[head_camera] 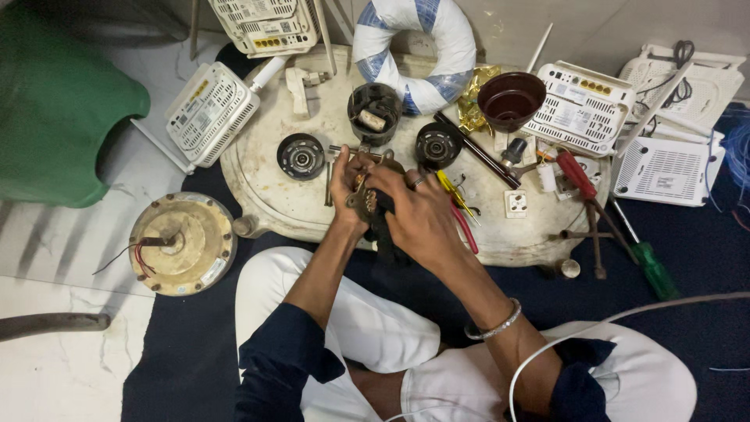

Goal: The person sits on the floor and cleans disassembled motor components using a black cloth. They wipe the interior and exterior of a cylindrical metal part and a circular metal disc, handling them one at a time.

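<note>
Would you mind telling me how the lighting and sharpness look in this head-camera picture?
Head view: even, soft light with faint shadows; the left hand and right hand look slightly soft around the small metal part; the round white table bows a little, wide-lens style; the green chair is sharp, without glare.

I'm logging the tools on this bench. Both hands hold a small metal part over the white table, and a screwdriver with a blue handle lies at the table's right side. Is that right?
Not quite: the handle is red, not blue. The head view shows the screwdriver with a red handle at the right side of the white table, while the left hand and right hand hold the small metal part together.
</note>
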